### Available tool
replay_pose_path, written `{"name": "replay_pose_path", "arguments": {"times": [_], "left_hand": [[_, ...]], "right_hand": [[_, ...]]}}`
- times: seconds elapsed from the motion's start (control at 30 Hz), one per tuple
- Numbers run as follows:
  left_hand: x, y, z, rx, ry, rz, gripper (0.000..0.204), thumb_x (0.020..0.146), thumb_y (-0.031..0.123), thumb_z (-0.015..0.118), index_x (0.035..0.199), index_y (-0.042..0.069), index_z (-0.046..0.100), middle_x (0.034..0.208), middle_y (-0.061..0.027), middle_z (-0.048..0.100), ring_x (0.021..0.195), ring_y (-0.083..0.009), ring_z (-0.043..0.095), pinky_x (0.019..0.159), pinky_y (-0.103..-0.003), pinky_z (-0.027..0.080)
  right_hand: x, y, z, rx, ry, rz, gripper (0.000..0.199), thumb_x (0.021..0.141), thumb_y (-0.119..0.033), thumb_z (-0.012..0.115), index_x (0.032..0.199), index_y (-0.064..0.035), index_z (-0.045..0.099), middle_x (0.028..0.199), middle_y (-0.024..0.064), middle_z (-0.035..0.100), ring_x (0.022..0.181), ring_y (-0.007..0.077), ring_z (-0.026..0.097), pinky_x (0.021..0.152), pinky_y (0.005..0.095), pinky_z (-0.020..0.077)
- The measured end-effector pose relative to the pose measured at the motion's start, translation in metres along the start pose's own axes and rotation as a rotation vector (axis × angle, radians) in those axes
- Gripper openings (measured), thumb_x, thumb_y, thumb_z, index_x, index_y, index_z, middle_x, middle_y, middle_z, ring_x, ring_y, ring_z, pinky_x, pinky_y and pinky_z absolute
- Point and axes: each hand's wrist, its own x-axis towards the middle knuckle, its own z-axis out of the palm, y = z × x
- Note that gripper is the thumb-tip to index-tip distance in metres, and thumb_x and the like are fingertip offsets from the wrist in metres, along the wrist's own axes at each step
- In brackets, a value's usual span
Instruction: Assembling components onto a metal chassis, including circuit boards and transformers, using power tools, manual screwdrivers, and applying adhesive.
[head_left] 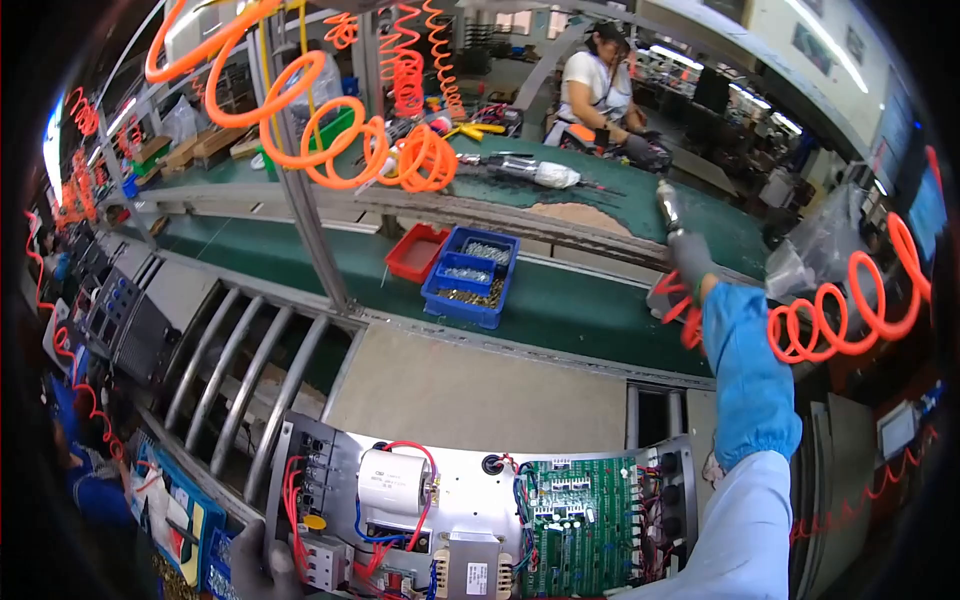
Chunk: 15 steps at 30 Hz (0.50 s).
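My right hand [692, 260], in a grey glove, reaches far out over the workbench. It is closed round a silver air screwdriver [669, 207] with its end pointing up. My left hand [262, 568], also gloved, is at the lower left beside the left wall of an open metal chassis [465, 465]. It is dark and partly cut off, so its grip is unclear. Inside the chassis are a white cylindrical capacitor [392, 482], a transformer [474, 570], a green circuit board [580, 530] and red and blue wires.
A blue divided bin [472, 312] of small screws stands by a red bin [416, 252] on the green bench. Another air screwdriver [530, 170] lies beyond a rail. Orange coiled hoses [850, 310] hang at both sides. Metal rollers [240, 380] lie left; a co-worker [600, 90] works opposite.
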Motion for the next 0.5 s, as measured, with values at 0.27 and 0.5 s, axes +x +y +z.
{"name": "replay_pose_path", "arguments": {"times": [0.27,0.5], "left_hand": [[0.007,0.01,-0.016,-0.155,-0.182,0.168,0.056,0.096,0.037,0.058,0.129,-0.008,0.052,0.122,-0.0221,0.057,0.099,-0.0292,0.062,0.075,-0.033,0.052],[0.04,0.051,-0.029,-0.194,-0.128,0.59,0.038,0.091,0.034,0.055,0.102,-0.003,0.061,0.091,-0.0127,0.059,0.08,-0.0198,0.057,0.07,-0.031,0.048]], "right_hand": [[-0.176,-0.044,-0.044,0.49,-0.159,0.319,0.027,0.078,-0.02,0.073,0.092,-0.0036,0.057,0.069,0.0047,0.056,0.059,0.0191,0.059,0.055,0.0378,0.0515],[-0.266,-0.134,-0.032,-0.002,-0.278,-0.522,0.086,0.07,-0.045,0.077,0.137,-0.0038,0.042,0.108,0.0222,0.066,0.102,0.0352,0.065,0.088,0.0403,0.0503]]}}
